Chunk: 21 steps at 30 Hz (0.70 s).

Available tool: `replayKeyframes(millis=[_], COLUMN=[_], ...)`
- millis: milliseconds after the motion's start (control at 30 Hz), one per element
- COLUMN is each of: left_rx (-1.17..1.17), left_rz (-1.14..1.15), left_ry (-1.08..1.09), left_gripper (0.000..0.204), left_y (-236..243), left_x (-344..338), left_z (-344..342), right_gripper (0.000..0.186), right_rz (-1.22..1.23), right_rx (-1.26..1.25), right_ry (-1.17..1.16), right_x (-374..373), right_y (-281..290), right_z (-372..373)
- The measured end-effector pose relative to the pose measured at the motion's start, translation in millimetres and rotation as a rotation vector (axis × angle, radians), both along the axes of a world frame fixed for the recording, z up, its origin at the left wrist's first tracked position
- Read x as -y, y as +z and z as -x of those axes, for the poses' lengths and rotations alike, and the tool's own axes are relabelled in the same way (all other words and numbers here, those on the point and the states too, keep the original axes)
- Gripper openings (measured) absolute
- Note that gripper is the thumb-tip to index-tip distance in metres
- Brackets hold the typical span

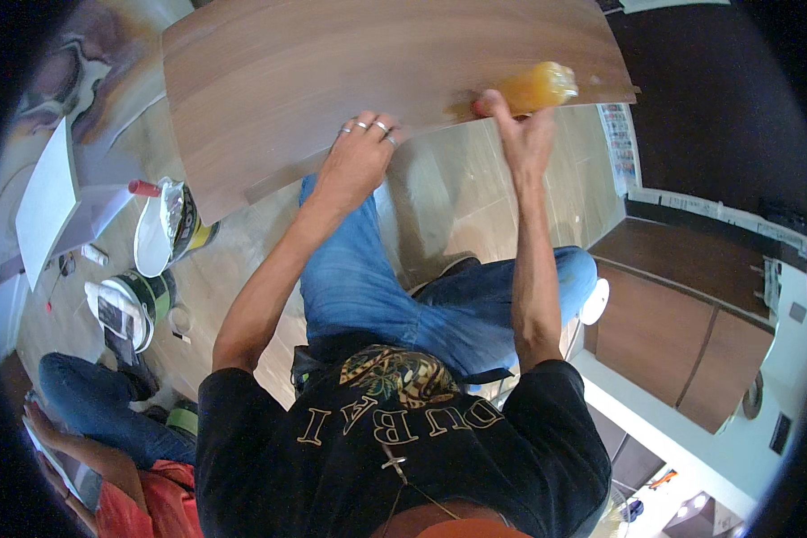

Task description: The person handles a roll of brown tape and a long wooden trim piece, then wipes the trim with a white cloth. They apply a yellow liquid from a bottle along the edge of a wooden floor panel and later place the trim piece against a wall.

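A brown wood-grain panel [269,99] lies across the space in front of me, above my knees. My right hand [522,134] is wrapped around a clear plastic bottle of yellow-orange liquid [538,88], held on its side over the panel's near edge. The bottle's red end [482,108] points left; motion smears it a little. On the panel's near edge rests my left hand [359,157], back up, with rings on its bent fingers, which are slightly apart. Its fingertips and thumb are partly hidden.
To the left, a paint bucket [184,220] with a red-handled tool [143,188] stands by a second, cloth-topped bucket [152,305]. A white board [49,206] leans behind them. Another person [143,493] sits at lower left. Dark panels [717,108] and brown cabinet fronts [655,332] are right.
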<state>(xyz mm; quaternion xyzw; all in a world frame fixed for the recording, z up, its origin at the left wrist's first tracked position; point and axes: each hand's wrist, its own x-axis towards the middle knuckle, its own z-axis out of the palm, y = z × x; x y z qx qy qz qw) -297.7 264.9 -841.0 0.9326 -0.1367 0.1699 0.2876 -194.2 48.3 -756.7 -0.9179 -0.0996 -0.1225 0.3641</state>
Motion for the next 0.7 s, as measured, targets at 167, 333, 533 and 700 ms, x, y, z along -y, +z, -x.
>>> replayKeyframes(millis=[167,333,533,700], left_rx=[0.029,0.062,0.039,0.031], left_rz=[0.038,-0.034,0.012,0.026], left_ry=[0.018,0.076,0.122,0.108], left_gripper=[0.04,0.039,0.035,0.035], left_y=[-8.8,7.0,5.1,-0.6], left_x=[0.0,-8.5,-28.7,-30.7], left_z=[3.3,19.9,38.9,38.6], right_gripper=[0.049,0.05,0.043,0.048], right_rz=[0.032,-0.035,0.042,-0.009], right_rx=[-0.055,-0.006,-0.017,-0.006], right_ry=[0.012,0.032,0.074,0.099], right_x=[-5.9,-14.3,-35.1,-27.0], right_y=[0.4,-4.2,-10.7,-12.0], right_z=[9.2,4.8,16.9,8.9])
